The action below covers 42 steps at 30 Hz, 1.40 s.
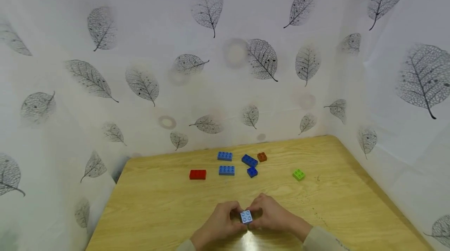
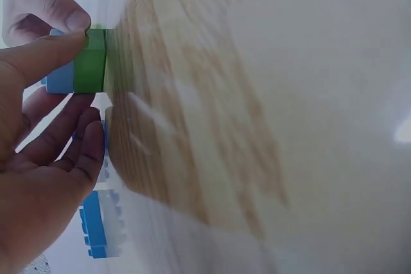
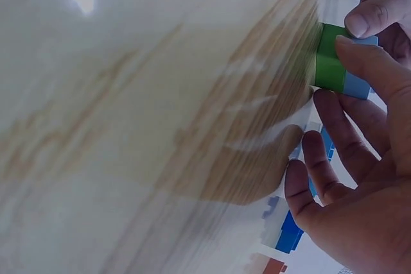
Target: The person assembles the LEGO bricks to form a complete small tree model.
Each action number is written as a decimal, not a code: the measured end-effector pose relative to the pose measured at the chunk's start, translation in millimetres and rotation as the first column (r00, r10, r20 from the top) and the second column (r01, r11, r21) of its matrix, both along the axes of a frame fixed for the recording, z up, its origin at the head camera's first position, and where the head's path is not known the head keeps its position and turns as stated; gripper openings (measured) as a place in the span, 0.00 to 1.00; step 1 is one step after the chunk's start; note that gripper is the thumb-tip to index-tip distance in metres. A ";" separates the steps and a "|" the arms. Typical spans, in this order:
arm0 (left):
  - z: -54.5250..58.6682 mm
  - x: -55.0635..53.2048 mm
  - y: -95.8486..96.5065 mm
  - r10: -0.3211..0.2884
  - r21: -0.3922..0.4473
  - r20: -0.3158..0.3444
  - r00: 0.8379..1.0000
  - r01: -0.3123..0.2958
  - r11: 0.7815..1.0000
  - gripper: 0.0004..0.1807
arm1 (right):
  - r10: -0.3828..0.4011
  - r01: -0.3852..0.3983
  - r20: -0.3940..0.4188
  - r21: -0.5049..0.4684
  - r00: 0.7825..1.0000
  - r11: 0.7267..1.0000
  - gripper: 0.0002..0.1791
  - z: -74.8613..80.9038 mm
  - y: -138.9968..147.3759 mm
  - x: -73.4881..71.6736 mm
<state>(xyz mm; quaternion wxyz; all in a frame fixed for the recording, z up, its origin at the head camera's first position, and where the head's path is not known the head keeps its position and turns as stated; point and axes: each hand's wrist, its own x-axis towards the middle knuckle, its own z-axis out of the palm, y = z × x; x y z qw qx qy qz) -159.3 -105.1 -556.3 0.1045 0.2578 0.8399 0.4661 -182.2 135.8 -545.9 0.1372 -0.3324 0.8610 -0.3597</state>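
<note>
Near the front of the table, both hands hold a small stack of two toy building bricks. On top is a light blue brick with studs facing up. Under it, a green brick stands on or very close to the tabletop; the head view hides it. My left hand pinches the stack from the left, thumb on the near side and fingers on the far side. From the right, my right hand pinches the same two bricks in a mirrored way. The thumbs nearly meet across the near face.
Farther back on the wooden table lie a red brick, two blue bricks, a dark blue brick, a smaller dark blue brick, an orange-brown brick and a lime green brick. Leaf-patterned sheeting surrounds the table's back and sides.
</note>
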 end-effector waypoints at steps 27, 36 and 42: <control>-8.3 -3.4 -3.8 0.053 0.068 0.220 0.974 -0.069 0.995 0.14 | -0.194 0.196 0.033 -0.084 0.980 0.977 0.22 16.2 23.2 -43.1; -8.2 -3.7 -3.3 0.050 0.069 0.231 0.972 -0.068 0.995 0.14 | -0.329 0.324 -0.038 -0.105 0.943 0.940 0.22 11.0 23.3 -69.4; -7.9 -3.6 -3.6 0.051 0.056 0.234 0.971 -0.066 0.996 0.14 | -0.364 0.362 0.007 -0.121 0.931 0.924 0.23 3.6 21.2 -78.4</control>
